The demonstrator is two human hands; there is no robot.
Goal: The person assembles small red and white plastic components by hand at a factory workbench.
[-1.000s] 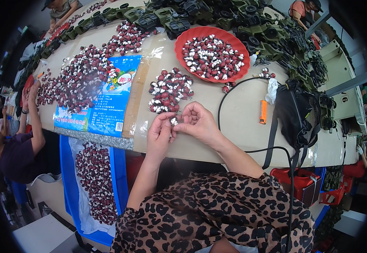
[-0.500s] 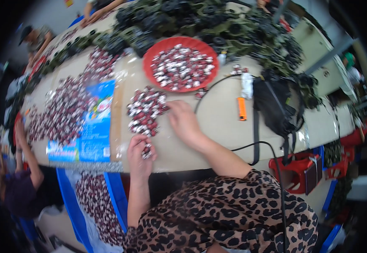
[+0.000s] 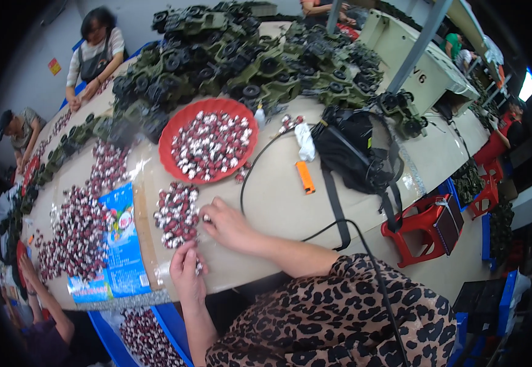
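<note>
My left hand (image 3: 186, 272) is at the table's front edge, fingers curled round a few small red-and-white pieces (image 3: 199, 267), mostly hidden by the fingers. Just right of a small heap of the same pieces (image 3: 177, 214), my right hand (image 3: 228, 226) hangs low over the table. Its thumb and forefinger pinch together on a tiny piece (image 3: 206, 218) that shows pale and dark; its exact kind is too small to tell. Beyond the heap stands a scalloped red bowl (image 3: 166, 147) filled with more such pieces.
A larger heap (image 3: 76, 229) spreads left over a blue printed bag (image 3: 128, 244). Green toy vehicles (image 3: 217, 58) pile up at the back. To the right lie an orange tool (image 3: 305, 177), a black bag (image 3: 351, 147) and a cable. A blue crate (image 3: 171, 321) sits below. Other people work around the table.
The view has swung, so the table sits lower and further left. My right hand has gone from spread fingers beside the heap to a pinch. My left hand still holds pieces.
</note>
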